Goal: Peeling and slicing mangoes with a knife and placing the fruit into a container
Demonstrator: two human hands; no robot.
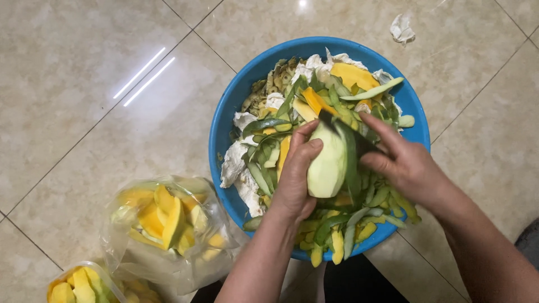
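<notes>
Peeling goes best with the left hand point(295, 177) fingers wrapped firm around the mango point(327, 163), right hand point(405, 164) pinching the knife point(349, 133), strokes shallow over the blue basin point(224, 120).

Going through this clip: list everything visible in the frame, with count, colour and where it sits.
basin: one, blue, round, on the floor at centre, holding scraps
peel strips: many, green, piled in the basin
yellow fruit pieces: several, among the peels
crumpled paper: several pieces, white, along the basin's left and top
mango: one, pale green, mostly peeled, held over the basin
knife: one, dark blade, against the mango
bag of cut fruit: one, clear plastic, yellow slices, lower left
second container of cut fruit: one, clear, bottom left corner
paper wad: one, white, on the floor at top right
floor: beige glossy tiles
left hand: grips the mango
right hand: holds the knife
</notes>
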